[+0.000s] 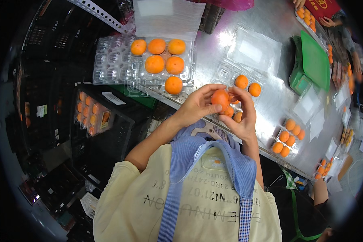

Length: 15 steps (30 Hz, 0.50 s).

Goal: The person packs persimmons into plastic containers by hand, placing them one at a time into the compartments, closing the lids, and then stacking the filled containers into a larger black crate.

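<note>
My left hand (196, 104) grips a round orange fruit (220, 100) between thumb and fingers. Curved beside it is my right hand (243, 113), its fingers apart; whether its fingertips touch the fruit is hard to tell. Below both hands lies a clear plastic clamshell tray (223, 73) with its lid (254, 50) folded back. Several fruits sit in that tray, among them an uncovered fruit (241, 81); others are partly hidden by my hands. To the left, another fruit (154, 64) sits with several more in a stack of clear trays (128, 65).
A pile of white foam sheets (169, 22) stands behind the left trays. Towards the right are a green weighing scale (314, 62) and a filled fruit tray (287, 137) on the metal table (272, 99). Black crates (106, 133) hold a packed clamshell (92, 113). Other people work at the right.
</note>
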{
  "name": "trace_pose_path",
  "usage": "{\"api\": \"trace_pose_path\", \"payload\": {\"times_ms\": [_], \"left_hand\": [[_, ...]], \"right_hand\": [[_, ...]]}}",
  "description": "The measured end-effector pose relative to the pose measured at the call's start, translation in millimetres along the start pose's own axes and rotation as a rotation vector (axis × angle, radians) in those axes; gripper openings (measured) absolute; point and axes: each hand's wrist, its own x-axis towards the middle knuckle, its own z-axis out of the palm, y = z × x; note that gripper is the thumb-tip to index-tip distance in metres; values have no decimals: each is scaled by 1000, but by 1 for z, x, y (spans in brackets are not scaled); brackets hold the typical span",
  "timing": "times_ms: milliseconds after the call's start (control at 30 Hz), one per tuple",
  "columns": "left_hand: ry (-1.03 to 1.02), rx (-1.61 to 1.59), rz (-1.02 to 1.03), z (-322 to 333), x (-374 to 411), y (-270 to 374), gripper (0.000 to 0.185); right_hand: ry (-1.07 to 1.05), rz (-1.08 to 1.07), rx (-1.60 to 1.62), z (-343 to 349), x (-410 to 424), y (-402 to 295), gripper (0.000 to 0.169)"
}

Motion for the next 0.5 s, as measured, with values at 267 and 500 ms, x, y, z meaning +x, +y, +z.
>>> {"api": "trace_pose_path", "payload": {"times_ms": [267, 500], "left_hand": [[-1, 143, 174, -3, -2, -3, 59], [20, -21, 96, -4, -5, -4, 60]], "right_hand": [[121, 207, 172, -6, -20, 16, 46], [141, 249, 199, 5, -25, 17, 34]]}}
